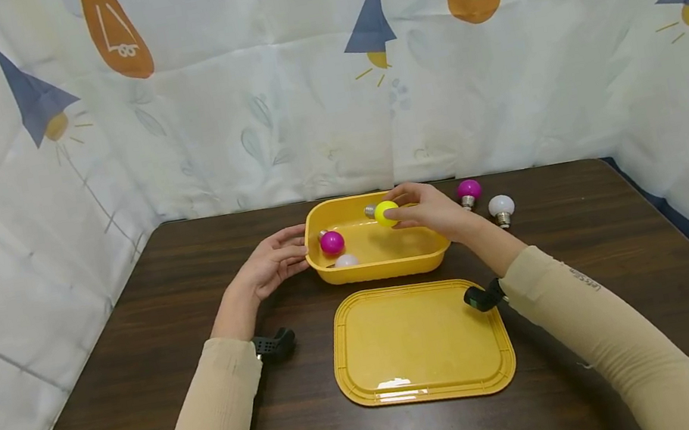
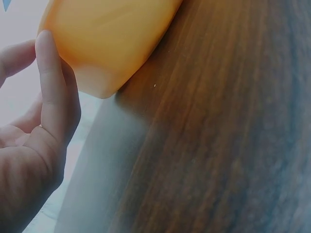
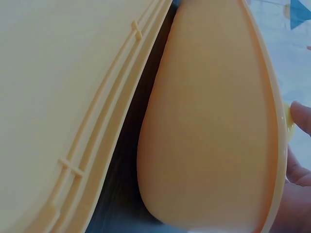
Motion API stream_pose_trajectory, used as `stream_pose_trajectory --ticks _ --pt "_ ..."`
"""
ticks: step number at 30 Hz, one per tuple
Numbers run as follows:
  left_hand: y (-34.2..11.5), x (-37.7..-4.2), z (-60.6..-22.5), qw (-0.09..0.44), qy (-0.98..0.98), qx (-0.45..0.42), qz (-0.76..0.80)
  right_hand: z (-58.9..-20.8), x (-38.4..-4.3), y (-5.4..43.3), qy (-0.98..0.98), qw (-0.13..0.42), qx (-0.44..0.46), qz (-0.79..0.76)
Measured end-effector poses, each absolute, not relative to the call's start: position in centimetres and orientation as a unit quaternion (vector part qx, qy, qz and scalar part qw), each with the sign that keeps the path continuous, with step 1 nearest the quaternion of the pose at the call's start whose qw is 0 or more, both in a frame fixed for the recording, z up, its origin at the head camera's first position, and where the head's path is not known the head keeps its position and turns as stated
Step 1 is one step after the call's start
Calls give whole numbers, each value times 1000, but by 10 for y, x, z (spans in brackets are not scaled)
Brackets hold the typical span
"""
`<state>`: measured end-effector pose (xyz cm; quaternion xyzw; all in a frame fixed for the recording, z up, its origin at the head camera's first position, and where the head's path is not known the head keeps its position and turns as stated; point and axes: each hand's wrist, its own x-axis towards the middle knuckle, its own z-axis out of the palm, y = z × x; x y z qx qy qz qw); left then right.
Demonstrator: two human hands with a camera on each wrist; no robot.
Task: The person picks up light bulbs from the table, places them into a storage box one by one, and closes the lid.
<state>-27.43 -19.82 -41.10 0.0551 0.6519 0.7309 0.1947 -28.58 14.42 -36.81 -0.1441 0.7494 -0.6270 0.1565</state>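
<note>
Hands (image 1: pixel 273 262) (image 1: pixel 428 212) touch a round bulb (image 1: pixel 385 212) and smooth tub (image 1: pixel 382 270).

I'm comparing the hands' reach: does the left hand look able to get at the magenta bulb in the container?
Probably yes: the left hand touches one end of the container, the magenta bulb lies just inside, and nothing covers it from above.

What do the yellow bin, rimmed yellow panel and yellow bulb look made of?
Yellow bin: probably plastic, smooth, with rounded moulded corners. Rimmed yellow panel: likely glossy plastic too; light glints off its face. Yellow bulb: silvery, metallic-looking base; the smooth round part could be plastic or coated glass.
</note>
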Motion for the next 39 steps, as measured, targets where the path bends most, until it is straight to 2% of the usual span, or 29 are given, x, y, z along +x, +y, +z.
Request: stream_pose_trajectory --ticks 39 --pt "-196 -276 -400 196 684 42 702 -380 -295 109 750 177 -128 -624"
